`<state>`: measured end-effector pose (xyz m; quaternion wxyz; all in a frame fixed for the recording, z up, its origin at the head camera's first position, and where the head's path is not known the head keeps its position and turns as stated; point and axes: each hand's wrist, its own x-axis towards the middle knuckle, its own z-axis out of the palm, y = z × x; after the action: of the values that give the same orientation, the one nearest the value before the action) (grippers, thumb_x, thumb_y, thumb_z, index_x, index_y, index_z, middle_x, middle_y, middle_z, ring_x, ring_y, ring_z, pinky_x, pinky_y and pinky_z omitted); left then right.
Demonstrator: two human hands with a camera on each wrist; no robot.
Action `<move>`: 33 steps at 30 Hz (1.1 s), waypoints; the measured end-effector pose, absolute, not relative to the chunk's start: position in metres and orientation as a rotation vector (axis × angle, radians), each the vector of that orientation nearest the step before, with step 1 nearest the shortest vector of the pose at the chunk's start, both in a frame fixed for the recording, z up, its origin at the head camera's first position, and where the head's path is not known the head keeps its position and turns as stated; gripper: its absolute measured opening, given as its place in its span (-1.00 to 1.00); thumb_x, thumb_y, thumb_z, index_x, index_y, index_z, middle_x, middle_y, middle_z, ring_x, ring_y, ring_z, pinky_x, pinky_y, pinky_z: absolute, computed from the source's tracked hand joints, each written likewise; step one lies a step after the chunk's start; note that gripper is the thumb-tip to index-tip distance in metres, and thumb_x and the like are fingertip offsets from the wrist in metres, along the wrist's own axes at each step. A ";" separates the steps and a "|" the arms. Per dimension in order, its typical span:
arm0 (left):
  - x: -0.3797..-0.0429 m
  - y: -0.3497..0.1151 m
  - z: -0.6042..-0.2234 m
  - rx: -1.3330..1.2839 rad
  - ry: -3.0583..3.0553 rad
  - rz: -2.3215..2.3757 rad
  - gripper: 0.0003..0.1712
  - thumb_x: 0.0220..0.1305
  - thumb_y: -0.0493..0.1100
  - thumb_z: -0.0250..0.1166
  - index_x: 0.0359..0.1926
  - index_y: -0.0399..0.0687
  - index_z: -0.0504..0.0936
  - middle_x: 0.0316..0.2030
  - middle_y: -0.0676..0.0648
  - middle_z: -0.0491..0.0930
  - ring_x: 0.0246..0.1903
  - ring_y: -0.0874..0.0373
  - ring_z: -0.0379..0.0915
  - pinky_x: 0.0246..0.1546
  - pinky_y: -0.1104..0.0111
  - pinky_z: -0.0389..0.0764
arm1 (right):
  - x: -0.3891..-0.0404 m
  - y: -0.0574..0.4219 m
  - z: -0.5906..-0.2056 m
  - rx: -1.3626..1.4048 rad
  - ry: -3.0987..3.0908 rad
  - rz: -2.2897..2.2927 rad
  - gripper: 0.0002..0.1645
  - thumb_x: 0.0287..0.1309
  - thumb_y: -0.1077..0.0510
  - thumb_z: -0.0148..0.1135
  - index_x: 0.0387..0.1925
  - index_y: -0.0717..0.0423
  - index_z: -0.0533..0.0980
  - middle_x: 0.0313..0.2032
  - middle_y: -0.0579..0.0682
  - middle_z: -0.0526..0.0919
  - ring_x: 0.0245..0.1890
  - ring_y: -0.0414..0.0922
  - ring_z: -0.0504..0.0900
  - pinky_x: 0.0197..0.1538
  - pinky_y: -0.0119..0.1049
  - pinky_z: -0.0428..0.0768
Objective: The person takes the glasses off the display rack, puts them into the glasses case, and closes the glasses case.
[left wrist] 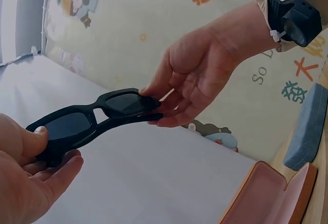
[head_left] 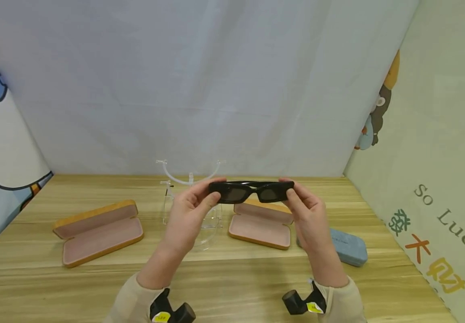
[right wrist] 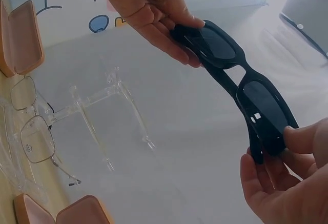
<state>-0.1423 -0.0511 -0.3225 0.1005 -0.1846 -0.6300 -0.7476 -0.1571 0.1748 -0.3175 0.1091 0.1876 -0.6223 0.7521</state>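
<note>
A pair of black sunglasses (head_left: 251, 192) with dark lenses is held up above the table, its temples folded behind the frame. My left hand (head_left: 189, 211) pinches one end between thumb and fingers. At the other end my right hand (head_left: 310, 215) grips the corner the same way, thumb on the front. Behind my left hand stands a clear display stand (right wrist: 84, 106), with thin metal-framed eyeglasses (right wrist: 38, 141) resting on it. Below the sunglasses an open orange case (head_left: 259, 229) with pink lining is partly covered in the head view.
Another open orange eyeglass case (head_left: 103, 235) lies at the left of the wooden table (head_left: 232, 287). A closed blue case (head_left: 347, 246) sits to the right, partly behind my right hand. A pale cloth (head_left: 200, 89) hangs along the back, with printed cloths at both sides.
</note>
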 end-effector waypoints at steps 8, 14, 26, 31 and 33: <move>-0.147 -0.044 -0.331 -0.478 -1.882 -2.293 -0.61 0.23 -0.34 0.13 0.10 -0.32 0.46 0.04 -0.23 0.50 -0.05 0.27 0.49 -0.02 0.47 0.48 | -0.159 0.182 -0.326 0.441 -1.863 2.211 -0.75 0.25 0.27 0.02 -0.11 -0.01 0.53 -0.22 -0.14 0.57 -0.18 -0.25 0.56 -0.10 -0.43 0.57; -0.152 -0.035 -0.339 -0.317 -1.794 -2.296 -0.64 0.12 -0.37 0.25 -0.01 -0.31 0.55 -0.12 -0.22 0.58 -0.24 0.25 0.56 -0.15 0.41 0.58 | -0.157 0.196 -0.332 0.448 -1.884 2.248 -0.75 0.23 0.29 0.04 -0.15 -0.05 0.54 -0.23 -0.15 0.58 -0.19 -0.26 0.57 -0.11 -0.42 0.58; -0.167 -0.009 -0.370 -0.244 -1.863 -2.208 -0.63 0.06 -0.36 0.31 -0.04 -0.26 0.57 -0.19 -0.22 0.59 -0.37 0.29 0.56 -0.30 0.51 0.56 | -0.154 0.224 -0.349 0.234 -2.071 2.182 -0.68 0.22 0.24 0.09 0.02 0.08 0.47 -0.22 -0.25 0.60 -0.23 -0.31 0.61 -0.11 -0.41 0.58; -0.172 -0.001 -0.382 -0.247 -1.896 -2.183 -0.62 0.10 -0.37 0.26 0.00 -0.22 0.52 -0.14 -0.19 0.52 -0.27 0.14 0.55 -0.28 0.52 0.56 | -0.154 0.229 -0.354 0.135 -2.177 2.145 -0.37 0.23 0.21 0.08 0.23 0.47 0.17 -0.15 -0.37 0.56 -0.17 -0.35 0.60 -0.07 -0.43 0.56; -0.173 0.002 -0.385 -0.253 -1.900 -2.169 -0.64 0.11 -0.39 0.25 -0.02 -0.22 0.50 -0.14 -0.19 0.50 -0.26 0.09 0.55 -0.26 0.51 0.56 | -0.154 0.231 -0.356 0.105 -2.195 2.138 -0.38 0.23 0.21 0.07 0.23 0.45 0.17 -0.15 -0.38 0.54 -0.18 -0.36 0.59 -0.07 -0.43 0.56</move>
<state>-0.1733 0.0020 -0.3854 0.1235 -0.0867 -0.6513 -0.7436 -0.1541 0.2306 -0.3561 0.0379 0.0342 -0.7153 0.6969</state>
